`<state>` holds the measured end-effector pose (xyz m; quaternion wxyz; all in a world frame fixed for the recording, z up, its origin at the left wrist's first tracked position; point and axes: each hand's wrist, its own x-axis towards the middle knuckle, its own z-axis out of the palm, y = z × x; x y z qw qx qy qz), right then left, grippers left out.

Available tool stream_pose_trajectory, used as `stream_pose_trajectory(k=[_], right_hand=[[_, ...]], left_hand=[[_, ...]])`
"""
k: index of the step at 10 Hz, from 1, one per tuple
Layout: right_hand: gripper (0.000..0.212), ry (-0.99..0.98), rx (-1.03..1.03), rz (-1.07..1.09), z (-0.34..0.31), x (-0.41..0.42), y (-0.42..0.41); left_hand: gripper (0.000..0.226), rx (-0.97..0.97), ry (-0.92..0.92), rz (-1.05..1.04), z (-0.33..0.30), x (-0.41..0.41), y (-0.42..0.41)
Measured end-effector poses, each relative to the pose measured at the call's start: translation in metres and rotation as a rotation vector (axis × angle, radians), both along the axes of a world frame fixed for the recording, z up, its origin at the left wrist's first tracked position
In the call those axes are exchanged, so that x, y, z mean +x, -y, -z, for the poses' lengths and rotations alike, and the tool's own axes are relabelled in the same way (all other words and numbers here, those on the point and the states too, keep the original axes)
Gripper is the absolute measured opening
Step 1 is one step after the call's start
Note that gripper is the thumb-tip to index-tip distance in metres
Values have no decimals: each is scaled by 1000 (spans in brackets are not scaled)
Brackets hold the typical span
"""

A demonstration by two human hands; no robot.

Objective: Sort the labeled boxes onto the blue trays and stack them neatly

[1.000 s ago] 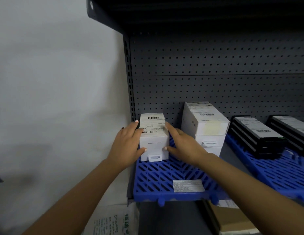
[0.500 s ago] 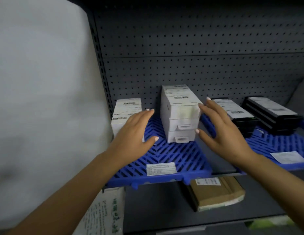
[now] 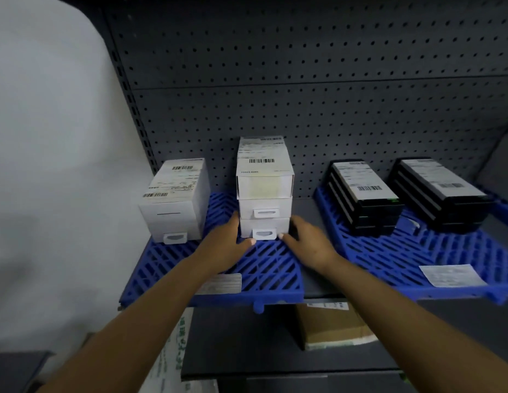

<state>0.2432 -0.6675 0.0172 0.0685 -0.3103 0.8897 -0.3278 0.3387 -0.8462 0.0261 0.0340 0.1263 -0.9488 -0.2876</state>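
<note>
Two stacks of white labeled boxes stand on the left blue tray (image 3: pixel 275 268). The shorter stack (image 3: pixel 173 199) is at the tray's left. The taller stack (image 3: pixel 264 180) has three boxes and stands in the middle. My left hand (image 3: pixel 224 242) lies against the left side of its bottom box, thumb tip at the front face. My right hand (image 3: pixel 306 242) lies against the right side, thumb tip also at the front. Two stacks of black labeled boxes (image 3: pixel 363 199) (image 3: pixel 442 194) sit on the right blue tray (image 3: pixel 389 251).
A grey pegboard (image 3: pixel 303 95) backs the shelf and a white wall (image 3: pixel 48 165) closes the left side. Paper labels (image 3: pixel 223 283) (image 3: pixel 451 275) lie at each tray's front. A brown carton (image 3: pixel 329 327) lies on the lower shelf, with printed paper (image 3: pixel 173 350) beside it.
Both hands left the shorter white stack at the left, moved right and dropped to the base of the taller middle stack. The view shifted rightward.
</note>
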Motion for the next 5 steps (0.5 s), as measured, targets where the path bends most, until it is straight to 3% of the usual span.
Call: stream_pose_trajectory(k=[3,5], right_hand=[[51,-100,8,-88,6,-8,-2],[56,-43,-28,-174,-11,0,-17]], left_hand=[[67,18,-47,-25,2,6,-9],[83,19,25,-101,-2,13,-6]])
